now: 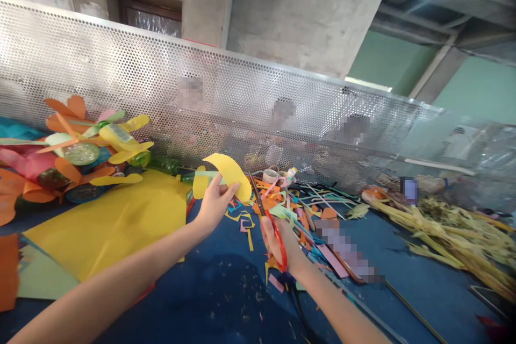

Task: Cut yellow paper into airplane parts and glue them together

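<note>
My left hand (213,205) pinches a curved piece of yellow paper (230,171) between thumb and fingers, above the blue table. In my right hand (284,244) is a pair of scissors (279,242) with red handles, its blades pointing up and away beside the right edge of the paper. Whether the blades touch the paper I cannot tell. Under and behind the scissors lies a heap of colored paper scraps (248,220), mostly orange, yellow and pink. A large yellow paper sheet (149,226) spreads out left of my left hand.
Plastic bottles with paper petals (81,153) pile up at the left. A tape roll (270,176) and a small white bottle (291,173) stand behind the scraps. Dried husks (427,231) lie at right. A perforated metal panel (161,97) borders the table's back, people beyond.
</note>
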`<state>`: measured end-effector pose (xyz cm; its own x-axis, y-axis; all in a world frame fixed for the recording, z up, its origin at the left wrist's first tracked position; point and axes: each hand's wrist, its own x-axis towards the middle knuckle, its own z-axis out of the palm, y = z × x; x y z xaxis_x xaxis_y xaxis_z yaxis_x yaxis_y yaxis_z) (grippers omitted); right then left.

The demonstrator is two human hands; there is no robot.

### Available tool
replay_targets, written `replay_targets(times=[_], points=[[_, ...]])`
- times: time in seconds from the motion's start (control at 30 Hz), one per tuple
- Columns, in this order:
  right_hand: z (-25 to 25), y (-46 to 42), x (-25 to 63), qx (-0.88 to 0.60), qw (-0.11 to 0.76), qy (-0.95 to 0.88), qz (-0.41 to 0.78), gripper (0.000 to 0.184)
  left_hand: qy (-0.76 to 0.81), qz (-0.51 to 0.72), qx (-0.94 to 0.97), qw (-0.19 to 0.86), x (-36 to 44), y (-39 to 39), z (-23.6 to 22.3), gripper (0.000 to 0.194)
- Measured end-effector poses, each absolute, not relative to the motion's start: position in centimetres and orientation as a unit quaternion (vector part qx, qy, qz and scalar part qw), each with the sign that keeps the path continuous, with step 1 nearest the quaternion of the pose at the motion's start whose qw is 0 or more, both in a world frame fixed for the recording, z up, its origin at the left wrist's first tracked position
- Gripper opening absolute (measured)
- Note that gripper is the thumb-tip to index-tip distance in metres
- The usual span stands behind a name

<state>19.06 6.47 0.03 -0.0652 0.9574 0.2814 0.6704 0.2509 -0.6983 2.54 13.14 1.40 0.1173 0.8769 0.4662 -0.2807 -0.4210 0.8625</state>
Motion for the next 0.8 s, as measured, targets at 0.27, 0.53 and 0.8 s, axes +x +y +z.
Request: replay_targets(times=[0.27, 0.53, 0.8], points=[[0.4, 8.1, 18.9, -0.533, 0.489, -0.631, 0.28, 0.036, 0.228, 0.48, 0.634, 0.561, 2.5, 13.8, 0.8, 0.052], [-0.4, 8.4, 19.2, -0.49, 0.513, -0.63, 0.316, 0.03, 0.207, 0.457, 0.626, 0.597, 2.4, 14.3, 0.3, 0.046], [-0.9, 8.9, 19.9, -0.543, 0.485, -0.643, 0.238, 0.027, 0.153, 0.444, 0.583, 0.663, 2.6, 13.5, 0.7, 0.058]])
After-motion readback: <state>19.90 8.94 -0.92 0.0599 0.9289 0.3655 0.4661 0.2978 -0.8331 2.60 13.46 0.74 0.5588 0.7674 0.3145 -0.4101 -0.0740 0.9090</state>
